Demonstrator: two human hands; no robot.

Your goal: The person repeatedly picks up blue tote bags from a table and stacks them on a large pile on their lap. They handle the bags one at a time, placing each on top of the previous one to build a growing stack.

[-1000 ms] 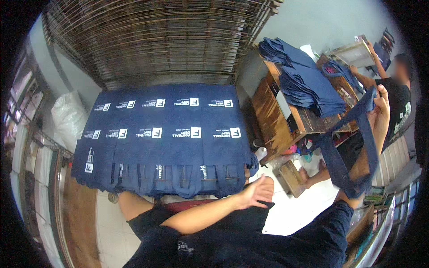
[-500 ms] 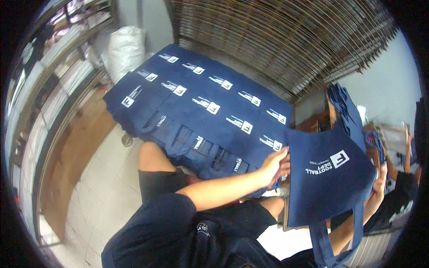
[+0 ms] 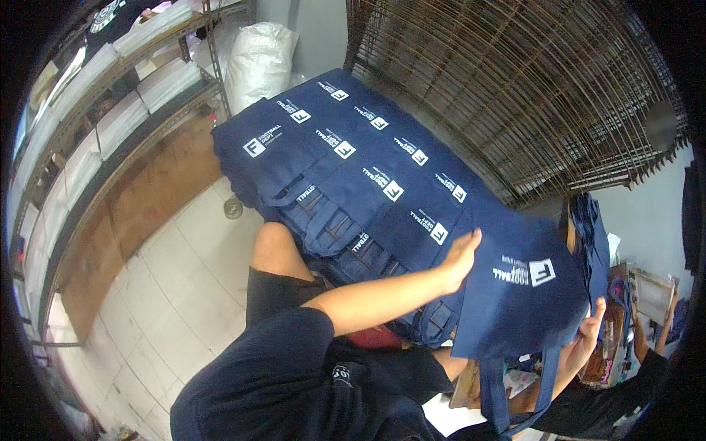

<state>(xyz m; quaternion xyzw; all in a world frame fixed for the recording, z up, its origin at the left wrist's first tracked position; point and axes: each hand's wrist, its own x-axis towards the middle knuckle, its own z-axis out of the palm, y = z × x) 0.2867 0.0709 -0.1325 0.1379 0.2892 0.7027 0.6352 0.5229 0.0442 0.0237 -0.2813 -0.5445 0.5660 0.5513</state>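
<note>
I hold a navy tote bag [image 3: 515,309] with a white square logo up in front of me. My left hand [image 3: 462,257] grips its upper left edge. My right hand [image 3: 590,332] holds its right side from behind, fingers spread on the cloth. The bag's handles dangle below it. It hangs over the near right end of a table covered with rows of the same navy tote bags [image 3: 346,162], laid flat and overlapping, logos up. My bare knee [image 3: 276,250] is against that table.
A stack of wire grid racks [image 3: 515,95] rises behind the table. Shelves with folded white goods [image 3: 110,110] line the left wall, with a white sack [image 3: 257,59] beside them. More navy bags [image 3: 592,228] are piled at right, near another person's arm [image 3: 665,323].
My view has swung left toward the table. The bag, held by its handles at right a second ago, is now spread between both hands over the table's end.
</note>
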